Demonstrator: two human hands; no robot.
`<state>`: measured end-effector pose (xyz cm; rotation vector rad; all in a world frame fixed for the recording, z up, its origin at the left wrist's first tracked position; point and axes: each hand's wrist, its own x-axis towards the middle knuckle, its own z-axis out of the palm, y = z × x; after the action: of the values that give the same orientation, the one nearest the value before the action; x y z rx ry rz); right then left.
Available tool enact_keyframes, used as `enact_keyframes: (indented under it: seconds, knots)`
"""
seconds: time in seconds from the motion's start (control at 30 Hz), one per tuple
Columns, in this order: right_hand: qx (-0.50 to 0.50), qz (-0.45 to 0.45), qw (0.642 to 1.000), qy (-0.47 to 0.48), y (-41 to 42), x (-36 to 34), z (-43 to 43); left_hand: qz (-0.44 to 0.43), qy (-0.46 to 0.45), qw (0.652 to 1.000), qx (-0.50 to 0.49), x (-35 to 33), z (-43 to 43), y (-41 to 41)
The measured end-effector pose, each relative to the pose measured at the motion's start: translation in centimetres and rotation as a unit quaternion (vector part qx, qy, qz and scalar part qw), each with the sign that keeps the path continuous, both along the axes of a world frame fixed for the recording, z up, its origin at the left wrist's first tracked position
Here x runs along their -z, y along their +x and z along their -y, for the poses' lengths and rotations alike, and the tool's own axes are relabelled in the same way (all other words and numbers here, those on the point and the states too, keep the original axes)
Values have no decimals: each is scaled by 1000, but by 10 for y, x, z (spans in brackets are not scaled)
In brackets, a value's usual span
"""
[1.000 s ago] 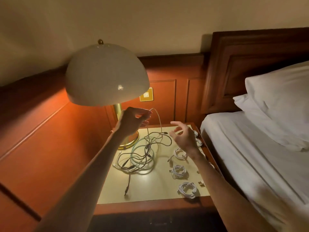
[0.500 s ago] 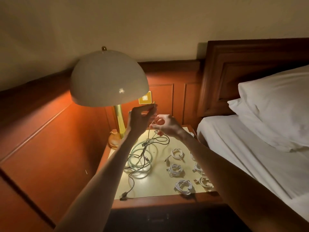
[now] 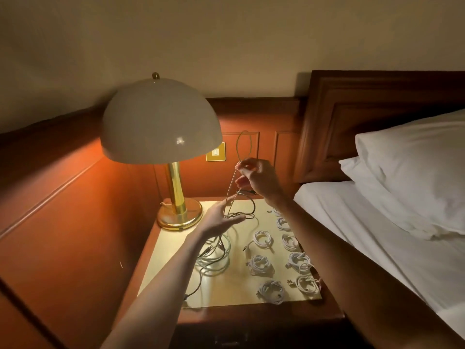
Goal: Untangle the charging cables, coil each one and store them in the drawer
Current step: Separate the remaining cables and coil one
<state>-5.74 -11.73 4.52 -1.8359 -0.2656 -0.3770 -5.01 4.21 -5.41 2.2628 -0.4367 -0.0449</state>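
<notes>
On the nightstand point(image 3: 226, 295) lies a tangle of cables point(image 3: 214, 258), pale and dark strands mixed. My right hand point(image 3: 256, 178) is raised above the back of the top and pinches a thin cable point(image 3: 243, 144) that loops up over the fingers and hangs down into the tangle. My left hand point(image 3: 221, 217) is lower, palm up with fingers straight, and the hanging strand runs across its fingers. Several coiled white cables point(image 3: 261, 239) lie in rows on the right half of the top. The drawer front below is dark and hard to make out.
A domed table lamp with a brass base point(image 3: 180, 215) stands at the back left of the nightstand. Wood panelling with a brass switch plate point(image 3: 216, 152) is behind. A bed with white sheets point(image 3: 377, 243) and a pillow point(image 3: 412, 172) lies to the right.
My left hand let go of the cable up high and dropped, opening palm-up under the strand. My right hand took over the raised loop and lifted it higher.
</notes>
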Motion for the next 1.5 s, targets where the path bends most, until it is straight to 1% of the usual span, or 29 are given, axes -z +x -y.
enact_keyframes:
  seconds: [0.07, 0.13, 0.17, 0.27, 0.33, 0.37, 0.4, 0.47, 0.53, 0.6, 0.67, 0.73, 0.77, 0.8, 0.87, 0.93, 1.07, 1.13, 1.2, 1.3, 1.37, 1.4, 1.43, 1.5]
  knots:
    - [-2, 5, 1000, 14, 2, -10, 2, 7, -22, 999, -43, 12, 4, 8]
    - [4, 27, 999, 35, 2, -18, 4, -18, -32, 995, -90, 19, 4, 14]
    - [8, 38, 998, 51, 2, -21, 5, -26, -18, 994, -106, 22, 2, 15]
    - [21, 57, 995, 82, 3, -29, 8, -20, 75, 986, -148, 28, -5, 20]
    - [34, 69, 992, 95, 3, -33, 11, -37, 95, 982, -162, 29, -10, 21]
    - [42, 76, 992, 95, 4, -34, 12, -50, 89, 983, -153, 28, -13, 21]
    - [45, 76, 992, 89, 4, -36, 14, -67, 63, 987, -134, 26, -15, 20]
    - [36, 46, 995, 77, 5, -37, 16, -81, -13, 991, -103, 19, -20, 14]
    - [28, 24, 997, 72, 5, -38, 17, -39, -75, 993, -84, 9, -22, 5]
    - [21, 23, 996, 88, 2, -41, 15, 45, -121, 989, -77, 2, -16, -6]
    - [9, 28, 993, 111, -2, -45, 11, 129, -144, 978, -80, -1, -7, -7]
    - [1, 40, 993, 115, -5, -50, 6, 184, -118, 972, -87, -4, 1, -1]
    - [-1, 47, 992, 118, -7, -53, 4, 187, -97, 973, -94, -5, 4, 2]
    - [-1, 56, 990, 128, -8, -57, 4, 173, -79, 977, -100, -5, 5, 6]
    - [9, 76, 983, 164, -10, -67, 9, 110, -43, 988, -102, -2, 2, 11]
    - [27, 92, 976, 196, -11, -77, 16, 74, 14, 991, -108, 7, -6, 16]
    - [32, 90, 978, 184, -10, -83, 26, 25, 81, 984, -154, 17, -15, 22]
    - [41, 80, 975, 201, -11, -86, 30, 47, 106, 982, -149, 9, -10, 18]
    - [37, 68, 970, 229, -12, -88, 34, 102, 122, 976, -151, -4, -5, 13]
    - [21, 55, 973, 223, -16, -87, 35, 152, 176, 959, -161, -33, 3, 7]
    - [16, 46, 975, 216, -18, -81, 34, 192, 167, 949, -186, -55, 8, 11]
    - [13, 40, 976, 214, -20, -79, 34, 199, 138, 950, -197, -66, 9, 13]
    - [11, 34, 977, 210, -21, -76, 34, 189, 99, 957, -198, -78, 10, 15]
    - [9, 21, 979, 202, -22, -71, 36, 169, 39, 972, -157, -99, 12, 19]
